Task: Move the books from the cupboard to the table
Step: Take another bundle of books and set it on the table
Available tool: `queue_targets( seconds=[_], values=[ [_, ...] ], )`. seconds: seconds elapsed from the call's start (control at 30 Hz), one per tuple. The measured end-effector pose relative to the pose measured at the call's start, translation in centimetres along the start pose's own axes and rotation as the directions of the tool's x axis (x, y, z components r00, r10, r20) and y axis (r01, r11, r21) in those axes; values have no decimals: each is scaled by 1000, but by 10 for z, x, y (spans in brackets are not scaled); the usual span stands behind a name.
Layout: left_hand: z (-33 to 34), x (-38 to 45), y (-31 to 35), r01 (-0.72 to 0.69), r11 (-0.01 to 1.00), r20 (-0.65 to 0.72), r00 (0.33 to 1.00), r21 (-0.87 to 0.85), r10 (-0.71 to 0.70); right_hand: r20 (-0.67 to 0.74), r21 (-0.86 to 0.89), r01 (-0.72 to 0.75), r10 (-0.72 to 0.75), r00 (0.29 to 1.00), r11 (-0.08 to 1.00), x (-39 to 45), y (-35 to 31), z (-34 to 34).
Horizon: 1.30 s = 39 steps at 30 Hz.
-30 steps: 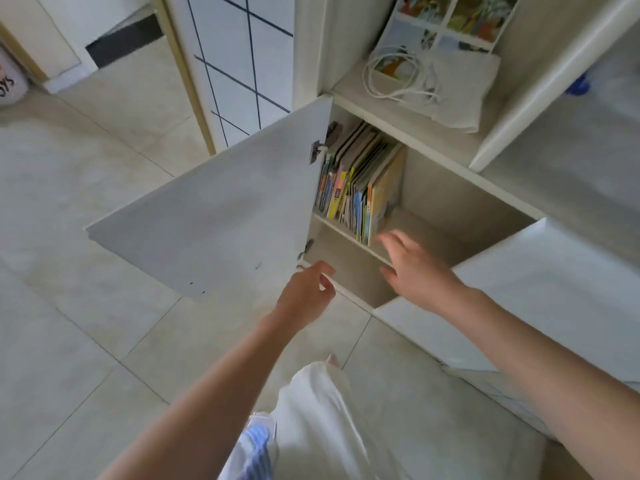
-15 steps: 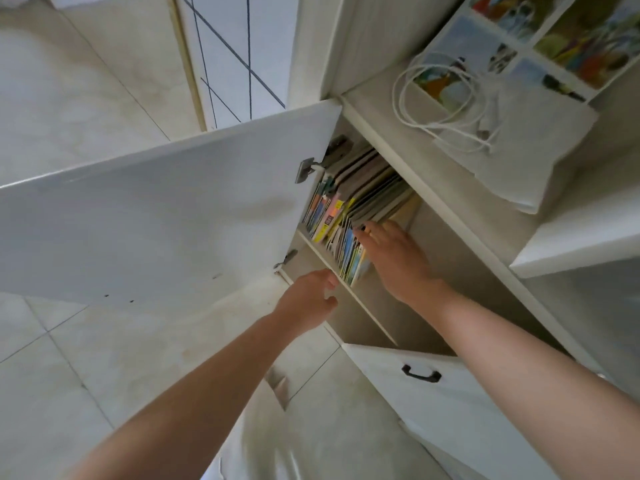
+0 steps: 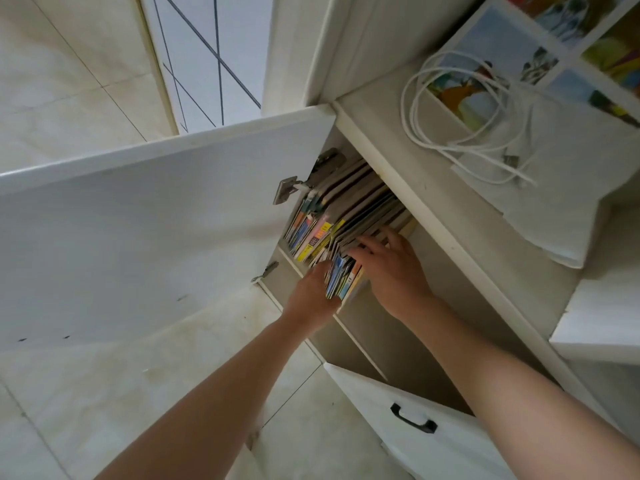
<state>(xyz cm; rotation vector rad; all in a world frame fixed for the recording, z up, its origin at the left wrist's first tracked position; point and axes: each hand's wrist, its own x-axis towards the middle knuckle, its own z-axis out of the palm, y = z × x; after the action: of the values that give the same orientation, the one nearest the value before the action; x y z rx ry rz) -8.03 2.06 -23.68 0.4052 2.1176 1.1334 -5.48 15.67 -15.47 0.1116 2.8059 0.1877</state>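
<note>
A row of thin colourful books (image 3: 341, 216) stands on the upper shelf (image 3: 360, 346) inside the open white cupboard. My left hand (image 3: 311, 296) presses against the left side of the rightmost books at their lower edge. My right hand (image 3: 393, 268) lies against their right side, fingers spread over the page edges. The two hands clamp that bundle of books between them. The fingertips of my left hand are hidden behind the book spines.
The open left cupboard door (image 3: 149, 233) juts out over the tiled floor (image 3: 104, 393). A second door with a black handle (image 3: 414, 419) hangs open below right. On the cupboard top lie a coiled white cable (image 3: 460, 133) and a picture sheet (image 3: 526, 74).
My left hand rose from below the shelf edge to the books' left side. My right hand slid down along the right side, so both now squeeze the bundle. The camera moved closer.
</note>
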Motion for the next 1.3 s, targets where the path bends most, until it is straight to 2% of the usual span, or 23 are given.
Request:
queue_targets(
  seconds=[0.2, 0.3, 0.5, 0.8, 0.97, 1.1, 1.3],
  values=[
    [20, 5, -4, -68, 995, -97, 993, -78, 60, -83, 57, -40, 45, 996, 998, -4, 1, 8],
    [32, 5, -6, -92, 990, -166, 983, -110, 73, -77, 62, -46, 51, 996, 997, -8, 1, 14],
    [49, 6, -10, -157, 984, -243, 961, -79, 134, -121, 99, -83, 95, 988, 992, -15, 3, 19],
    [80, 21, -1, -131, 983, -235, 967, -126, 98, -104, 85, -90, 98, 990, 992, -32, 10, 24],
    [93, 35, -2, -166, 985, -426, 895, -43, 132, -114, 62, -87, 94, 989, 994, -36, 12, 31],
    [90, 31, -6, -186, 982, -442, 884, -29, 155, -173, 40, -50, 57, 983, 998, -40, 7, 29],
    [64, -9, -37, -187, 977, -454, 865, 103, 214, -297, 88, 84, -54, 953, 993, -61, -20, 23]
  ],
)
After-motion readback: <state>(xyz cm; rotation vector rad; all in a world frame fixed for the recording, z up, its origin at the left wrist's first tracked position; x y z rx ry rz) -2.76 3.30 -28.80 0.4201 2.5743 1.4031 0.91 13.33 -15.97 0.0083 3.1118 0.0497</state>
